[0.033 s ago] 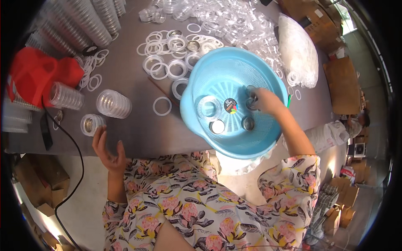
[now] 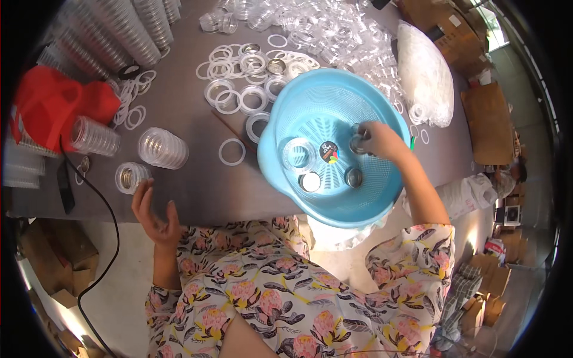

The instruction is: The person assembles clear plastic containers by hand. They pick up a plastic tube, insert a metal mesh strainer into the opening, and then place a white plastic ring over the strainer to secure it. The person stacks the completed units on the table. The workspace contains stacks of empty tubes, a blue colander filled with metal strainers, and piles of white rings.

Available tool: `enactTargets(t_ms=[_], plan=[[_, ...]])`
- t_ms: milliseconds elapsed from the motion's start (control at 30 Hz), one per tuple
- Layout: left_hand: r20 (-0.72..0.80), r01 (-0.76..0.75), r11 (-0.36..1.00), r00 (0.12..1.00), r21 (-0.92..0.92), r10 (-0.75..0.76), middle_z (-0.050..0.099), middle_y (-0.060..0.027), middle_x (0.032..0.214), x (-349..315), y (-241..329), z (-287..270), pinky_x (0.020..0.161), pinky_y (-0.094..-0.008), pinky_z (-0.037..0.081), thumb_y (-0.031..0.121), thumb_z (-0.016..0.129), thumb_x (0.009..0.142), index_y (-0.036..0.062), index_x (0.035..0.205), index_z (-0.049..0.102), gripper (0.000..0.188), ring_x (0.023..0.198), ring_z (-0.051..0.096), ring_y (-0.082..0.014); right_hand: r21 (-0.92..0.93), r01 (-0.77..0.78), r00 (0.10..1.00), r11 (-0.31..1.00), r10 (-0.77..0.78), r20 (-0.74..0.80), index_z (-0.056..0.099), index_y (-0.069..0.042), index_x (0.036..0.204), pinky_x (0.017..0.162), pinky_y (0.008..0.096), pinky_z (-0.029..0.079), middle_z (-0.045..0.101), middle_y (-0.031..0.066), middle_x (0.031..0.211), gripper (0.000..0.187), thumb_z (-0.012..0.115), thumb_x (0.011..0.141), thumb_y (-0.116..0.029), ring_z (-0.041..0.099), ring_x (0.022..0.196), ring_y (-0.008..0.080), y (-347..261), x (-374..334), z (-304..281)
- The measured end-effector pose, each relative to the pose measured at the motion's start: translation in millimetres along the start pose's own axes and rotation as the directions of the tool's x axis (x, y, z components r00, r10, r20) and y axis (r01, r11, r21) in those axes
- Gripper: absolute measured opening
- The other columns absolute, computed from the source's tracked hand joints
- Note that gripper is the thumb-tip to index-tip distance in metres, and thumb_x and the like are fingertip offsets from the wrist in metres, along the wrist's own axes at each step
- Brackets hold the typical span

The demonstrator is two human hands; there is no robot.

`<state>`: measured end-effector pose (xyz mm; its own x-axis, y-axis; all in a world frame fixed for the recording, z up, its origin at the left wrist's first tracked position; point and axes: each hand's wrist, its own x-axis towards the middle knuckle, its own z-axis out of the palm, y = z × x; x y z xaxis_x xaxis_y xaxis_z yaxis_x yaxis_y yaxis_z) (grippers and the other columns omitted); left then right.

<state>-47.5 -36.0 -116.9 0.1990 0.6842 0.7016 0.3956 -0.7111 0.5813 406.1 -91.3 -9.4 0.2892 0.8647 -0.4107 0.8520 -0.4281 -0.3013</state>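
My right hand (image 2: 381, 143) reaches into a light blue plastic colander (image 2: 335, 218), its fingers closed on a small round metal lid (image 2: 357, 144) at the right inside; fingertips partly cover it. Also in the colander are another metal lid (image 2: 353, 177), a lid with a bright white face (image 2: 310, 181), a clear plastic ring-shaped piece (image 2: 299, 154) and a round dark label (image 2: 329, 152). My left hand (image 2: 156, 213) is open at the table's front edge, fingers apart. Its fingertips are beside a short stack of clear rimmed lids (image 2: 132, 178); whether they touch is hard to tell.
A longer lid stack (image 2: 162, 148), a red bag-like item (image 2: 54, 104) and tall clear stacks (image 2: 122, 30) are at left. White rings (image 2: 231, 152) lie left of the colander. Clear jars (image 2: 322, 30) heap at the back, beside a white plastic bag (image 2: 425, 74). A black cable (image 2: 110, 209) hangs at left.
My right hand has shifted very slightly left and up over the metal lid. The colander has moved a tiny bit right and nearer. My left hand stays in place.
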Motion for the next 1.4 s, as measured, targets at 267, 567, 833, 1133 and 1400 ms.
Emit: enactTargets(t_ms=[267, 567, 833, 1133, 1400], plan=[[0.199, -0.274, 0.937, 0.927, -0.218, 0.318, 0.058, -0.0123, 0.114, 77, 88, 36, 0.103, -0.0539, 0.029, 0.016, 0.068, 0.072, 0.0065, 0.109, 0.058, 0.039, 0.109, 0.055, -0.0292, 0.715, 0.187, 0.856, 0.674, -0.469, 0.217, 0.061, 0.001, 0.091, 0.050, 0.0214, 0.048, 0.062, 0.0044, 0.072, 0.018, 0.065, 0.083, -0.015, 0.060, 0.057, 0.0101, -170, -30, -7], [0.079, -0.059, 0.933, 0.996, 0.354, 0.033, 0.062, 0.0004, 0.096, 79, 24, 0, 0.108, -0.0553, 0.014, 0.014, 0.066, 0.077, 0.0143, 0.093, 0.065, 0.015, 0.109, 0.052, -0.0244, 0.839, 0.171, 0.699, 0.517, -0.664, 0.267, 0.052, 0.004, 0.120, 0.067, 0.0276, 0.052, 0.063, 0.0116, 0.102, 0.045, 0.057, 0.089, -0.028, 0.064, 0.084, 0.0175, -222, 16, 29], [0.322, 0.041, 0.864, 0.918, 0.501, -0.230, 0.062, 0.0003, 0.104, 82, -9, 0, 0.108, -0.0575, 0.007, 0.015, 0.062, 0.083, 0.0124, 0.095, 0.066, 0.013, 0.121, 0.044, -0.0257, 0.283, 0.609, 0.718, 0.741, -0.667, 0.199, 0.049, 0.000, 0.124, 0.083, 0.0384, 0.049, 0.061, 0.0201, 0.108, 0.053, 0.065, 0.081, -0.027, 0.061, 0.099, 0.0290, -253, 44, 59], [0.339, 0.033, 0.887, 0.917, 0.461, -0.210, 0.063, -0.0028, 0.095, 81, -23, 0, 0.108, -0.0589, 0.005, 0.014, 0.061, 0.084, 0.0100, 0.094, 0.065, 0.011, 0.120, 0.047, -0.0263, 0.216, 0.726, 0.647, 0.652, -0.755, 0.105, 0.040, -0.002, 0.117, 0.074, 0.0390, 0.053, 0.063, 0.0182, 0.098, 0.077, 0.079, 0.056, -0.027, 0.065, 0.088, 0.0301, -283, 109, 146], [-0.061, 0.332, 0.934, 0.943, 0.136, -0.326, 0.063, -0.0060, 0.089, 67, -28, 0, 0.106, -0.0530, 0.019, 0.011, 0.060, 0.084, 0.0063, 0.094, 0.064, 0.011, 0.104, 0.055, -0.0258, 0.279, 0.636, 0.658, 0.719, -0.695, 0.290, 0.044, -0.005, 0.115, 0.076, 0.0386, 0.052, 0.063, 0.0169, 0.100, 0.074, 0.080, 0.055, -0.032, 0.065, 0.085, 0.0295, -289, 110, 141]])
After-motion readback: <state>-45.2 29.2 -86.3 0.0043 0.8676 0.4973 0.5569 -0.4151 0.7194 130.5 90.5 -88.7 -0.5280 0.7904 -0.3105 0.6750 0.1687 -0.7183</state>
